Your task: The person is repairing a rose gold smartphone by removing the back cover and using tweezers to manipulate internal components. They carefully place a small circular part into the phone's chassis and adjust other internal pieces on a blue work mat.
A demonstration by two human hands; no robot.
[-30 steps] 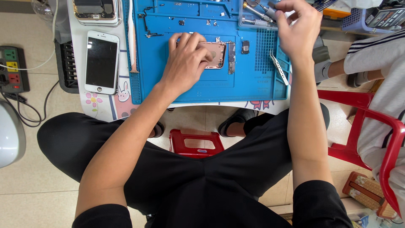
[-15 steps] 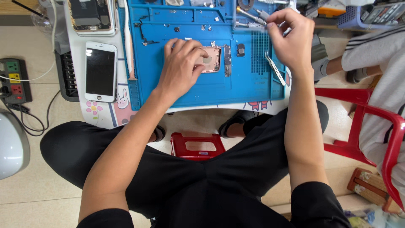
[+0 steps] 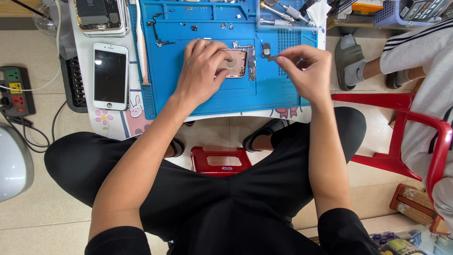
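A phone shell (image 3: 234, 63), rose-gold and open, is lain flat on the blue mat (image 3: 207, 101), near the mat's middle; it is pressed down by the left hand (image 3: 202, 71), whose fingers are spread over its left half, the right edge being left bare; a small dark part (image 3: 273, 58) is pinched between thumb and forefinger of the right hand (image 3: 306, 71), held just above the mat to the right of the shell, apart from it; bare mat is seen between the two hands and along the near edge; a small black piece (image 3: 266, 49) is set just beyond the shell; a tool tray (image 3: 283, 24) is placed at the far right corner; a white phone (image 3: 110, 75) is lain left of the mat, well apart; a red chair (image 3: 401, 123) is stood to the right.
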